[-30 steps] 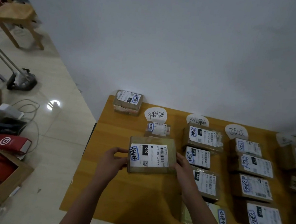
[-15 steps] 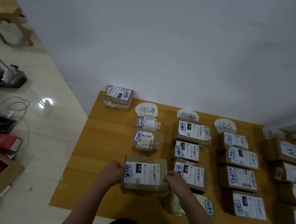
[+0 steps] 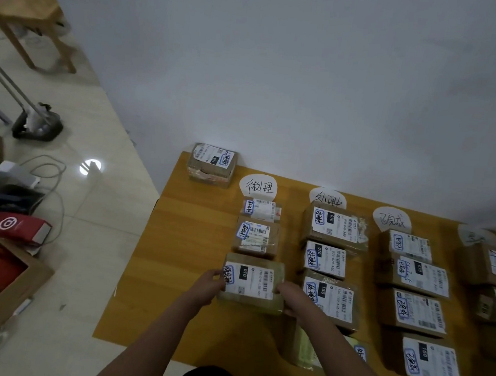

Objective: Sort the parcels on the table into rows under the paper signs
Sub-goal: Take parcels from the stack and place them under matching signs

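A brown parcel [image 3: 252, 280] with a white label lies on the wooden table [image 3: 187, 242], third in the row under the leftmost paper sign [image 3: 258, 186]. My left hand [image 3: 207, 287] grips its left edge and my right hand [image 3: 292, 298] grips its right edge. Two smaller parcels [image 3: 256, 239] lie above it in that row. Further rows of parcels sit under the second sign [image 3: 327, 198] and the third sign [image 3: 392, 219]. A fourth sign [image 3: 475, 235] stands at the far right. One lone parcel [image 3: 211, 164] sits at the table's back left corner.
The white wall rises right behind the table. On the floor to the left are an open cardboard box [image 3: 3, 288] with red contents, a red package [image 3: 16, 226], cables and a stand base [image 3: 37, 125]. A wooden stool [image 3: 30, 18] stands far left.
Both hands carried the parcel from over the small parcels near the sign back toward me and set it down as the third one in the left row.
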